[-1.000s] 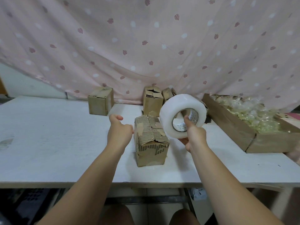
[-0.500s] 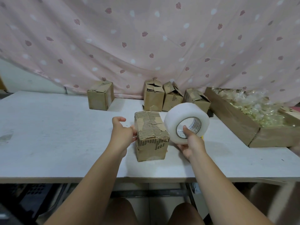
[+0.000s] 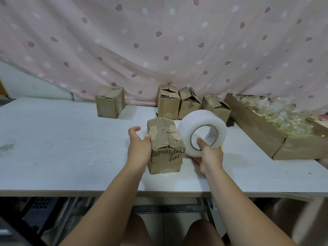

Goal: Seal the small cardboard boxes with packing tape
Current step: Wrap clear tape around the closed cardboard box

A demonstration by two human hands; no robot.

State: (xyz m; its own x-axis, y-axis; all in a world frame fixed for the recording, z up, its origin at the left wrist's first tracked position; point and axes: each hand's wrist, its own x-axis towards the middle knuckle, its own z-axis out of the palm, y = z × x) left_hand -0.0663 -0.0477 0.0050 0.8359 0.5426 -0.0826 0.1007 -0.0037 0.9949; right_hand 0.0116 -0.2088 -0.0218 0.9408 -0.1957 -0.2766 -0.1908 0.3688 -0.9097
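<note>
Small brown cardboard box (image 3: 166, 146), torn corrugated flaps folded shut: standing on the white table (image 3: 62, 139) near its front edge, between both hands.

Head view: left hand (image 3: 139, 148) bracing the left face, thumb touching the top edge, fingers loosely curled, clasping nothing. Right hand (image 3: 209, 155) clamping the wide translucent-white roll of packing tape (image 3: 189, 128), thumb inside the core, just beside the box.

Probably handling light and crushing easily; steadying by the side walls, sparing the frayed flaps.

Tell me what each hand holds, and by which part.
Right hand grips the tape roll, thumb in its core, fingers beneath. Left hand holds nothing; its thumb just touches the near box.
</note>
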